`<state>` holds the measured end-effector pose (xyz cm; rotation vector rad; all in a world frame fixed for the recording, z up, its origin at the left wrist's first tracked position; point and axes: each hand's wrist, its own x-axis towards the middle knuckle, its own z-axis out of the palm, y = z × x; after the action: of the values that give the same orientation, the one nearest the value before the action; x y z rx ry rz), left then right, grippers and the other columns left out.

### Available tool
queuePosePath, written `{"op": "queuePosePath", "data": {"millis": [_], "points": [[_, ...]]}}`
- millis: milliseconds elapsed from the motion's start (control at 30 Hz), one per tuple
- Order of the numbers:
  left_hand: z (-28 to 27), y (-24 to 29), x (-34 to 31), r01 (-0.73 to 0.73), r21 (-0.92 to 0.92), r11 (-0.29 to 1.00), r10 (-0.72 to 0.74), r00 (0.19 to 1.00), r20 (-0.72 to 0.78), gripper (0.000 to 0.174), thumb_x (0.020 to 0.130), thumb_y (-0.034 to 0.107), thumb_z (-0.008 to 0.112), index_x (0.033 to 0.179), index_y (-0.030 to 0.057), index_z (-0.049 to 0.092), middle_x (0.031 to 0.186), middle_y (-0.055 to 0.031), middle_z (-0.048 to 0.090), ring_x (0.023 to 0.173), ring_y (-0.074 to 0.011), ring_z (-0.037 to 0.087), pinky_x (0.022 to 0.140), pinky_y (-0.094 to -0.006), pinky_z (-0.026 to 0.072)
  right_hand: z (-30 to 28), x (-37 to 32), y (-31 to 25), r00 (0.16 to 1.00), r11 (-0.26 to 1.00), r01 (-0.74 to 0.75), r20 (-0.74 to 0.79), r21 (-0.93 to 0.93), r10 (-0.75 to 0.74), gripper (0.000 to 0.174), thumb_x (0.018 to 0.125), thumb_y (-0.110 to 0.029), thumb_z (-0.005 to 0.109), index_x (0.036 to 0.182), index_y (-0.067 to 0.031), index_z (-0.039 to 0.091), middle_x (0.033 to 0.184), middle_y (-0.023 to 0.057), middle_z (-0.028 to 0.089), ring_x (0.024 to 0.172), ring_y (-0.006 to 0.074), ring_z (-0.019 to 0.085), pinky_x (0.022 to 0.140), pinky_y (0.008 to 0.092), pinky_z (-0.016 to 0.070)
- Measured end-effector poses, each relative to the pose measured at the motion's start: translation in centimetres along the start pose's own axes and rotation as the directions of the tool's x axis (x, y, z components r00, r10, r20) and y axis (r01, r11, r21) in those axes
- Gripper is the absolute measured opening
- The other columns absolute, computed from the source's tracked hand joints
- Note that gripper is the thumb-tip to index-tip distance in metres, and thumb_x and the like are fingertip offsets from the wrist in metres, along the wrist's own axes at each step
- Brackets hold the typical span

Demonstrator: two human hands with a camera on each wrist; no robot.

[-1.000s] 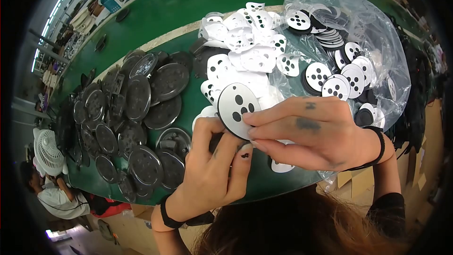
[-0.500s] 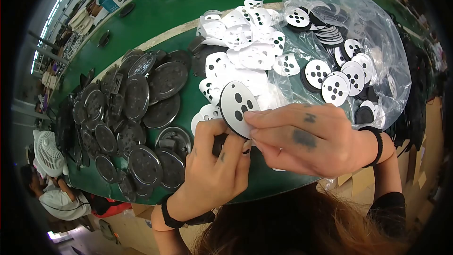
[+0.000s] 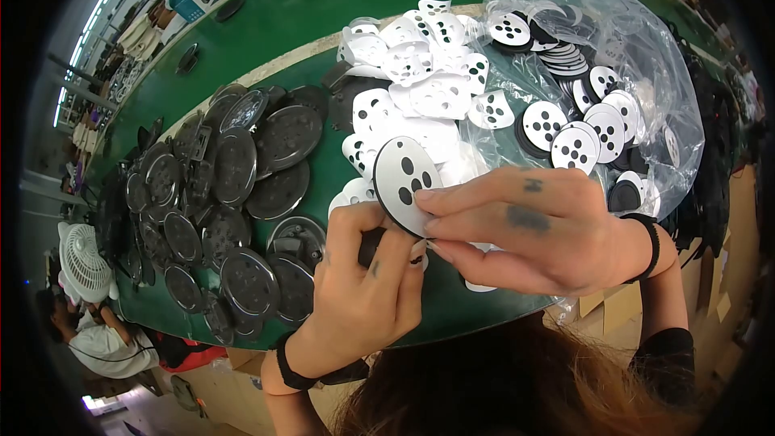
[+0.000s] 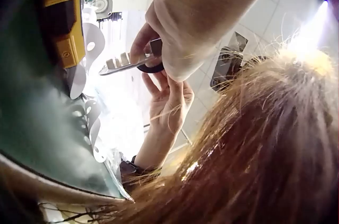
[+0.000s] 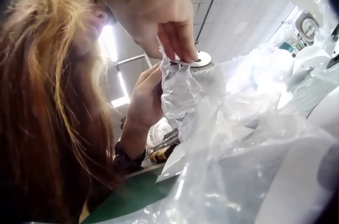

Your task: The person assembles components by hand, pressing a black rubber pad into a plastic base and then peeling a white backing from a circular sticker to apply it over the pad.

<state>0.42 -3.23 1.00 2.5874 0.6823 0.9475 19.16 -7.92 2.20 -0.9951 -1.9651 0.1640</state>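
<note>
A round disc (image 3: 400, 181) with a white, black-holed face and a black rim is held up between both hands, tilted toward the head camera. My left hand (image 3: 361, 287) grips it from below, fingers curled at its lower edge and underside. The right hand (image 3: 529, 230) pinches its lower right edge, with fingertips (image 3: 425, 200) on the white face. Edge-on in the left wrist view, the disc (image 4: 119, 69) shows dark blocks standing on one side. In the right wrist view its white face (image 5: 203, 60) shows beside the right fingers. Most of the underside is hidden.
Shiny black round parts (image 3: 249, 282) lie heaped at the left. White perforated sheets (image 3: 428, 97) are piled behind the hands. A clear plastic bag (image 3: 646, 56) at the right lies around several white-faced discs (image 3: 575, 151). Green tabletop (image 3: 339, 16) extends behind; a person (image 3: 109, 343) sits at far left.
Both hands keep hold of the disc, which has shifted and tilted only slightly. My right hand dipped a little at half a second ago and is higher again now.
</note>
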Motion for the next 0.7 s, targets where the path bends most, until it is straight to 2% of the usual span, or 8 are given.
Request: {"op": "queuePosePath", "data": {"millis": [67, 400, 500, 567, 700], "points": [[0.0, -0.4, 0.0, -0.107, 0.106, 0.989, 0.108, 0.994, -0.004, 0.024, 0.064, 0.0, 0.064, 0.087, 0.0016, 0.059, 0.089, -0.0139, 0.047, 0.069, -0.0235, 0.053, 0.048, -0.0295, 0.0445, 0.3, -0.2, 0.0, 1.0, 0.999, 0.007, -0.014, -0.042, -0.008, 0.018, 0.07, -0.006, 0.069, 0.082, 0.0043, 0.06, 0.085, 0.0147, 0.064, 0.068, 0.0247, 0.065, 0.047, 0.0306, 0.0529], [0.3, 0.2, 0.0, -0.098, 0.216, 0.972, 0.102, 0.995, -0.006, 0.027, 0.062, -0.001, 0.064, 0.088, 0.0016, 0.059, 0.091, -0.0129, 0.049, 0.069, -0.0213, 0.054, 0.047, -0.0285, 0.0443, 0.7, -0.5, 0.1, 0.999, 0.99, 0.034, -0.033, -0.136, -0.039, 0.018, 0.068, -0.005, 0.069, 0.08, 0.0041, 0.06, 0.088, 0.0136, 0.064, 0.065, 0.024, 0.065, 0.044, 0.0293, 0.052], [0.1, -0.2, -0.1, -0.111, 0.158, 0.981, 0.116, 0.993, -0.022, 0.027, 0.062, -0.001, 0.064, 0.088, 0.001, 0.058, 0.091, -0.014, 0.048, 0.069, -0.0222, 0.053, 0.049, -0.0287, 0.045, 0.1, -0.1, 0.1, 1.0, 0.999, 0.017, -0.016, -0.051, -0.018, 0.019, 0.069, -0.005, 0.069, 0.083, 0.0039, 0.059, 0.086, 0.0136, 0.064, 0.063, 0.0243, 0.064, 0.045, 0.03, 0.052], [-0.1, -0.4, -0.1, -0.115, 0.12, 0.986, 0.117, 0.993, -0.01, 0.026, 0.062, -0.001, 0.064, 0.088, 0.0007, 0.058, 0.092, -0.0149, 0.048, 0.07, -0.0231, 0.053, 0.05, -0.0288, 0.0455, -0.7, 0.4, -0.4, 0.991, 0.991, -0.113, 0.077, 0.079, 0.107, 0.023, 0.066, 0.004, 0.07, 0.087, 0.0007, 0.064, 0.088, 0.0125, 0.067, 0.068, 0.0189, 0.066, 0.058, 0.0251, 0.0555], [0.0, -0.4, -0.1, -0.121, 0.128, 0.984, 0.125, 0.992, -0.02, 0.026, 0.062, -0.001, 0.065, 0.087, 0.0006, 0.058, 0.091, -0.0144, 0.048, 0.071, -0.0234, 0.053, 0.05, -0.0285, 0.0453, -0.7, 0.4, -0.5, 0.991, 0.989, -0.119, 0.075, 0.084, 0.113, 0.022, 0.066, 0.003, 0.071, 0.087, -0.0002, 0.064, 0.089, 0.0118, 0.067, 0.068, 0.0179, 0.066, 0.058, 0.0245, 0.0553]]}}
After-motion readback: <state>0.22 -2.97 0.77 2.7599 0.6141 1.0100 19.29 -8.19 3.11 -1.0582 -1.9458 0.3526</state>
